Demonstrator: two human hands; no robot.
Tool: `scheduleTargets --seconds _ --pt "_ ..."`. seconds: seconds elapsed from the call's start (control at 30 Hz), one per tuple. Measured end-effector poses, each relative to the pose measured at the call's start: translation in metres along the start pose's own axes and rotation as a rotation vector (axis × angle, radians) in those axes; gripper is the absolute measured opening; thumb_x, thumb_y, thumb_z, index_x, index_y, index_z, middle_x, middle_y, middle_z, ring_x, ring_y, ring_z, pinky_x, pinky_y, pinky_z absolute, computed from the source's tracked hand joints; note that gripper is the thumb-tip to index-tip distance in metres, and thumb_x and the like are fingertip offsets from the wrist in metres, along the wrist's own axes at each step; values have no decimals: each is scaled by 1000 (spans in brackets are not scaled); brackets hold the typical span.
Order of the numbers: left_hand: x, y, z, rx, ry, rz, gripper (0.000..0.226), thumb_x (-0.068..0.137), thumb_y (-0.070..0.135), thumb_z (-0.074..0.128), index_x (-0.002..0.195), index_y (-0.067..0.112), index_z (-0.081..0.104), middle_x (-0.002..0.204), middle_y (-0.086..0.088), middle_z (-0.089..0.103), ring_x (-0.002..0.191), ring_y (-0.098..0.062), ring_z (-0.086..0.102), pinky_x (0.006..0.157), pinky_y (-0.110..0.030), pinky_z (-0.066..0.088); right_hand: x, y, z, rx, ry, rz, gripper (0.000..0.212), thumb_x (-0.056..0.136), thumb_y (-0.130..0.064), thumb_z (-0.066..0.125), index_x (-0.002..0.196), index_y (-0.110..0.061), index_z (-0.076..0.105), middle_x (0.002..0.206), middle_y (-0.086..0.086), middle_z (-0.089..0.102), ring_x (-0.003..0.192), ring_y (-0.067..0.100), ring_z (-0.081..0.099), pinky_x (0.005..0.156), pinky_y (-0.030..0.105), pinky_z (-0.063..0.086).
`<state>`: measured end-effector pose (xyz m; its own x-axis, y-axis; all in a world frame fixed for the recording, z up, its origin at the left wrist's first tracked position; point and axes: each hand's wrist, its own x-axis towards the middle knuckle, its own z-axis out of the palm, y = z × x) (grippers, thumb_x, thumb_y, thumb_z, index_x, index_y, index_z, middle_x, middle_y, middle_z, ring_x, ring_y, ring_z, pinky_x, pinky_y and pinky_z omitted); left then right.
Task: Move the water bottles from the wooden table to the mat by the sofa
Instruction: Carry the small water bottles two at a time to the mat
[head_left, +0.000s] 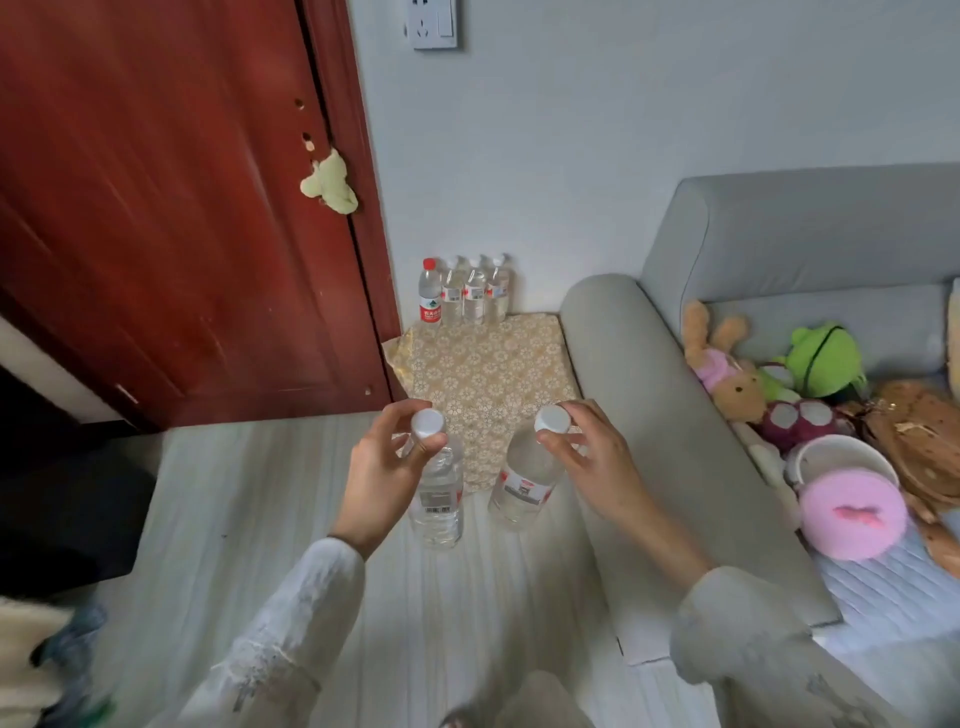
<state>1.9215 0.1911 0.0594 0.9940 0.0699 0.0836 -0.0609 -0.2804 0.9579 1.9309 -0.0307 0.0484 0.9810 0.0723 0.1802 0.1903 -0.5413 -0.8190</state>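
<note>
My left hand (376, 470) pinches the neck of a clear water bottle (439, 499) with a white cap, which hangs upright over the pale floor. My right hand (597, 460) holds a second white-capped water bottle (524, 480) by its neck, tilted, just beside the sofa arm. Ahead lies the beige flower-patterned mat (488, 374) between the door and the sofa. At the mat's far edge, against the wall, stands a row of several bottles (465, 293), the leftmost one with a red cap and red label.
A dark red door (171, 208) stands to the left of the mat. The grey sofa (675, 415) on the right carries plush toys (769, 379) and a pink round box (852, 514). A dark object (62, 499) sits at the left edge.
</note>
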Motion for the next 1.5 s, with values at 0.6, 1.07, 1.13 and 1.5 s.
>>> scheduleTargets --seconds 0.6,1.07,1.13,1.5 --pt "316 -7 118 50 -29 -73 32 78 20 68 107 27 58 94 19 60 93 -7 59 80 -12 45 326 110 -58 -221 -124 -25 32 82 -37 59 103 -13 55 99 -9 49 92 15 53 84 43 50" --pt "533 -96 230 370 -225 -111 37 75 26 71 108 14 61 101 -4 68 85 -13 57 75 -22 41 511 245 -39 -370 -300 230 34 80 -32 63 106 -13 52 99 -6 45 83 8 43 74 21 32" --pt "560 -113 244 388 -269 -141 36 75 23 72 107 12 60 101 -5 68 85 -14 57 75 -22 41 532 268 -32 -388 -348 276 34 81 -29 62 109 -12 51 109 -1 49 86 11 45 76 22 33" --pt "661 -189 318 464 -395 -190 31 78 11 66 105 6 53 104 -8 58 89 -17 51 77 -22 38 615 372 18 -401 -440 440 34 88 -14 53 120 -12 42 125 12 41 89 29 54 72 35 42"
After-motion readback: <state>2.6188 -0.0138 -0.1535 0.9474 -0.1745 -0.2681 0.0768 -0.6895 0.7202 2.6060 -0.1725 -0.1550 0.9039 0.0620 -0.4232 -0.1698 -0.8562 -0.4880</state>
